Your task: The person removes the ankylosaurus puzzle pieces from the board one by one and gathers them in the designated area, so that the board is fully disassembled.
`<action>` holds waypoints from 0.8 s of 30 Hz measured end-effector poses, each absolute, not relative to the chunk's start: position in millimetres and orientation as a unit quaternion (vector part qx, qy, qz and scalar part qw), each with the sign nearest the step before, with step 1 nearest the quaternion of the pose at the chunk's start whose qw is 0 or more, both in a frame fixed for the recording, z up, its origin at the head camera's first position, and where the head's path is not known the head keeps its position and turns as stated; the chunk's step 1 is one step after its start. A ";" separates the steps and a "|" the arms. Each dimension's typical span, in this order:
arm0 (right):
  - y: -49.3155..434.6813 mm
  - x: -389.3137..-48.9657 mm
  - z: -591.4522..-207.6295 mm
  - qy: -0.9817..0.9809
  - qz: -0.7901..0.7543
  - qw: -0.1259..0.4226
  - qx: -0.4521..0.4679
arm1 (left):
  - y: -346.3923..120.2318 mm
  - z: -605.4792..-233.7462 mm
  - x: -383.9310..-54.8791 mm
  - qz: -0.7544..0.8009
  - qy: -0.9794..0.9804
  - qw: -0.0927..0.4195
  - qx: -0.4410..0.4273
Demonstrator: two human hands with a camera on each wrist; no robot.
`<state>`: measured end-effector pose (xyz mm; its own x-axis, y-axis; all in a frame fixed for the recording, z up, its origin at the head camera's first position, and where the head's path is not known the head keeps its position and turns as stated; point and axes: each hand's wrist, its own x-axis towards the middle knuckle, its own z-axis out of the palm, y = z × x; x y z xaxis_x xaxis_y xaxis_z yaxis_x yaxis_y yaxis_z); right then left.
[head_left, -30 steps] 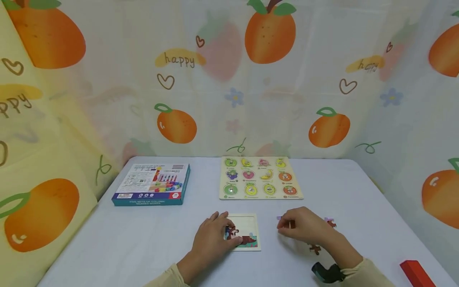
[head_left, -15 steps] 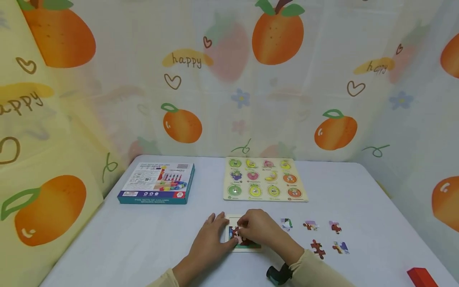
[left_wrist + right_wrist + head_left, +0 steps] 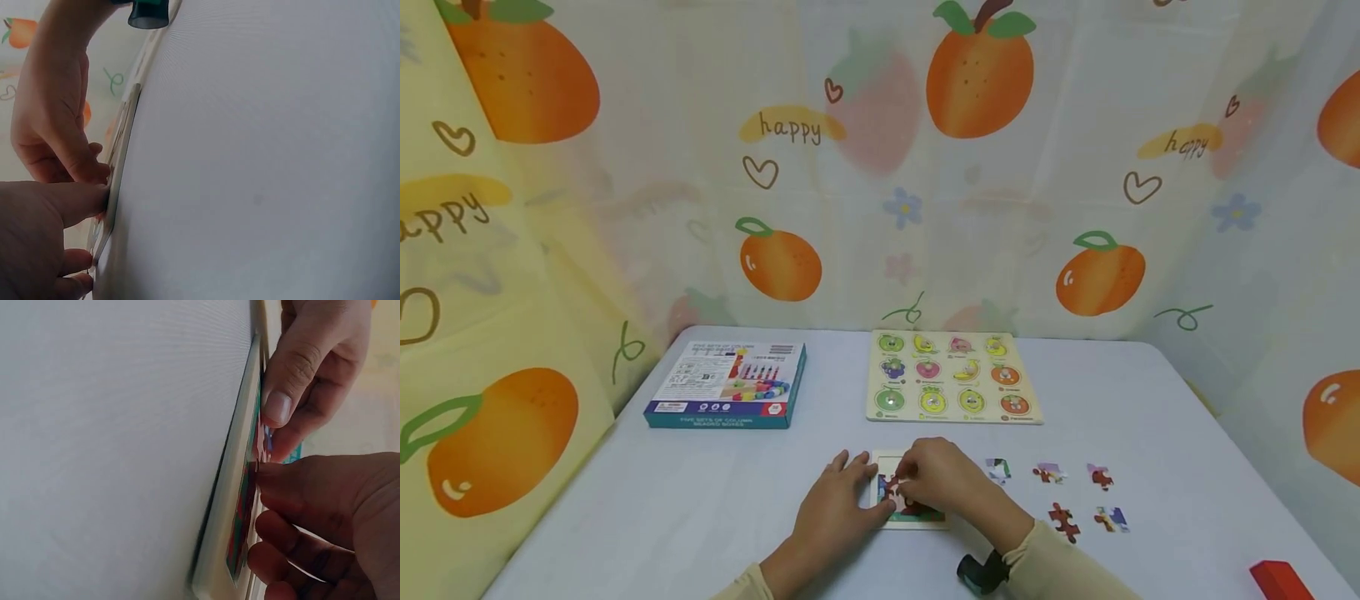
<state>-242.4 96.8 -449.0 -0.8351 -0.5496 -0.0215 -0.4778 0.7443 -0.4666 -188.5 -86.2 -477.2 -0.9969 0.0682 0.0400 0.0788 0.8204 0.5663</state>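
A small jigsaw tray (image 3: pixel 917 526) with a pale frame lies at the front middle of the table, partly filled with a brown, blue and green picture (image 3: pixel 239 531). My left hand (image 3: pixel 837 510) steadies it from the left: the thumb rests on the puzzle, and the other fingers spread along the left and upper edge. Over the picture, my right hand (image 3: pixel 942 477) pinches a puzzle piece between thumb and forefinger, right at the surface; the fingers hide most of it. To the right lie several loose pieces, among them a brown one (image 3: pixel 1064 522) and a purple-and-white one (image 3: pixel 1112 519).
Behind the tray lies a fruit puzzle board (image 3: pixel 955 377). A teal-edged box (image 3: pixel 725 385) sits at the back left, and a red block (image 3: pixel 1281 579) at the front right. A dark wrist device (image 3: pixel 983 573) is by the right sleeve. Printed curtains surround the white table (image 3: pixel 700 500).
My right hand has moved left from the loose pieces to the tray, uncovering those pieces. My left hand stays at the tray. The head view has shifted slightly; the last half second shows little movement.
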 end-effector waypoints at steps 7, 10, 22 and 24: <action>97.2 -241.2 -447.8 0.930 -0.223 0.062 -0.287 | -84.3 -475.9 -189.7 -0.282 -0.959 -0.002 -0.031; 97.0 -239.0 -447.6 0.928 -0.231 0.056 -0.286 | -83.5 -473.9 -189.8 -0.279 -0.960 -0.006 -0.028; 96.9 -234.7 -446.9 0.922 -0.233 0.031 -0.307 | -84.1 -469.8 -190.2 -0.263 -0.964 -0.010 -0.042; 96.2 -234.0 -447.0 0.920 -0.235 0.034 -0.313 | -84.4 -469.0 -189.9 -0.256 -0.966 -0.011 -0.045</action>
